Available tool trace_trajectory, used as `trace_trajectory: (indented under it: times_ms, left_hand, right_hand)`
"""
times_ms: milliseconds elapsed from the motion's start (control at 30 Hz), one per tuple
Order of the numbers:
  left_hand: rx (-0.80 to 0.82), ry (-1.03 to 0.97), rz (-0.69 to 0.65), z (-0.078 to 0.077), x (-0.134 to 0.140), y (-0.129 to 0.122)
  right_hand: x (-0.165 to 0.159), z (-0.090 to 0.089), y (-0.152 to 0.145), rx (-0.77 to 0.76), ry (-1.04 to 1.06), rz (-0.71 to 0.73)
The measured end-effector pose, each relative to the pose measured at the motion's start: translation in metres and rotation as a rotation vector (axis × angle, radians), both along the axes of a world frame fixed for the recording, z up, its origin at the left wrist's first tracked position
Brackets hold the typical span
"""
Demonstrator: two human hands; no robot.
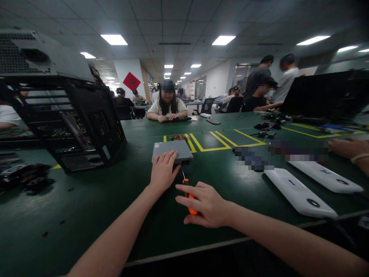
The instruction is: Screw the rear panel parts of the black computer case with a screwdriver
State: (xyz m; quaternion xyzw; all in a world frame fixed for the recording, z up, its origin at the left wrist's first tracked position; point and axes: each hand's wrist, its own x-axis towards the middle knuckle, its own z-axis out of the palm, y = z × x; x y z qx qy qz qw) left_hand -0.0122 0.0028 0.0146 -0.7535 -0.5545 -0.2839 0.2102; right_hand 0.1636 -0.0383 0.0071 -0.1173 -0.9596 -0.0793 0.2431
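Observation:
A flat grey metal box, which looks like an optical drive (182, 148), lies on the green table before me. My left hand (163, 169) holds it at the near left, fingers across its top and thumb by the dark near edge. An orange-handled screwdriver (191, 207) is just nearer to me, its thin shaft pointing at the drive. Over its handle is my right hand (206, 204), with index and middle fingers stretched out and spread and the thumb apart below. Those fingers partly cover the handle; no firm grip on it shows.
At left stands an open black computer case (86, 123), with dark parts (25, 177) beside it. White devices (300, 192) lie at right, near another person's hand (346, 148). Cables (268, 127) and a black monitor (319, 94) are farther back. A person (167, 102) sits opposite.

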Motion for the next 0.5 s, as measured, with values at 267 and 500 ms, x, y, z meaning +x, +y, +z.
trace_trajectory:
  times_ms: [267,500]
  left_hand:
    - [0.001,-0.002,0.006,-0.002,0.000,0.000]
    - [0.003,-0.010,0.027,-0.003,0.000,0.000]
  right_hand:
    - [0.007,0.001,0.012,-0.095,0.028,0.126]
    - [0.007,-0.002,0.004,-0.132,0.154,0.086]
